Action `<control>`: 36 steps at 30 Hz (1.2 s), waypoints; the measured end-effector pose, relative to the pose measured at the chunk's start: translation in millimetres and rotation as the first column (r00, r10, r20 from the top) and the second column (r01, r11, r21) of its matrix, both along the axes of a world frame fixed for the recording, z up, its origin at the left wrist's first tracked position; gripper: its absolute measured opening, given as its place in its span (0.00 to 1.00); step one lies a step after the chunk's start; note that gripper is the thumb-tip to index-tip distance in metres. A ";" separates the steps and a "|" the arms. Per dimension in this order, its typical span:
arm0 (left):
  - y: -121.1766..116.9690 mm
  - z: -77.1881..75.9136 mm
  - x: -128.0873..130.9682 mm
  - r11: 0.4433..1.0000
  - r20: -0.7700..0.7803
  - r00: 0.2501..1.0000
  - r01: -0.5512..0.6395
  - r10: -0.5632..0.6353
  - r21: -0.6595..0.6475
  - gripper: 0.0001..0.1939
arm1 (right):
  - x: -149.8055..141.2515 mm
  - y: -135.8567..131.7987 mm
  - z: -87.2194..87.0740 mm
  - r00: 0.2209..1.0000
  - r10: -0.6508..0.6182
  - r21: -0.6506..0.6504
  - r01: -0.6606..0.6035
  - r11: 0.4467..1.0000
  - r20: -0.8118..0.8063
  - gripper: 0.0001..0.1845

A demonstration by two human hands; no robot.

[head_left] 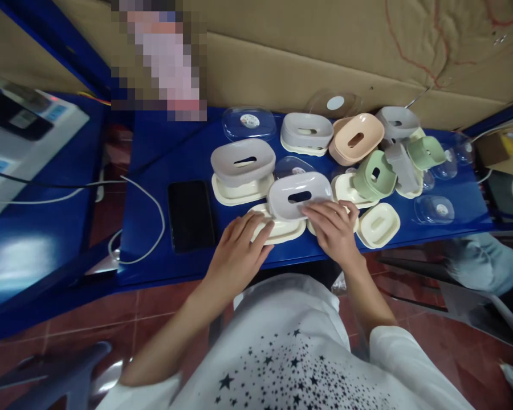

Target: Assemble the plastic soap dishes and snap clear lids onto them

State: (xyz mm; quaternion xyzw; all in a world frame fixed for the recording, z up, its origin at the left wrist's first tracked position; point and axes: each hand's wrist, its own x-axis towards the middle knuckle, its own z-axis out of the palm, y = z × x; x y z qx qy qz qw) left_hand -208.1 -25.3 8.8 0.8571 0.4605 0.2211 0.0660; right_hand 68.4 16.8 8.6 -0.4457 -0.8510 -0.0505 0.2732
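My left hand rests on the near edge of a cream oval tray, fingers stretched over its rim. My right hand lies on the front edge of a grey oval shell with a slot in its top; the shell sits tilted on that cream tray. Both hands press these two parts at the front of the blue table.
A black phone lies left of my hands beside a white cable. Behind stand another grey shell on a cream tray, a peach shell, green shells, several clear lids and a loose cream tray. Cardboard backs the table.
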 end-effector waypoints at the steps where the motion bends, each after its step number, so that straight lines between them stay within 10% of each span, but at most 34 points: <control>1: -6.9 -4.9 -0.5 1.000 0.032 0.999 0.005 -0.005 0.001 0.19 | 2.0 -3.5 -2.9 1.000 -0.011 -0.004 0.011 1.000 -0.006 0.23; 9: -24.0 -17.1 -5.9 0.985 0.294 0.941 -0.171 0.170 -0.021 0.40 | -23.9 -36.5 7.3 0.992 0.125 -0.126 -0.122 0.985 0.022 0.19; 17: -20.5 -15.5 -11.3 0.998 0.164 0.986 -0.011 0.021 -0.062 0.32 | -31.2 -43.9 18.1 0.958 0.264 -0.297 -0.221 0.929 0.111 0.24; 23: -17.4 -14.8 -10.5 0.999 0.198 0.980 -0.016 0.024 -0.045 0.28 | -17.1 -0.9 26.0 0.991 0.130 -0.271 -0.117 0.955 0.030 0.20; 28: -17.9 -14.7 -13.2 1.000 0.113 0.994 -0.001 0.000 0.010 0.26 | -12.0 66.3 20.5 0.968 -0.075 -0.321 0.152 0.935 0.240 0.37; 36: -20.2 -17.2 -17.5 1.000 0.185 0.983 -0.008 0.012 -0.023 0.29 | -2.6 59.6 35.9 0.997 0.030 -0.405 -0.053 0.913 -0.065 0.39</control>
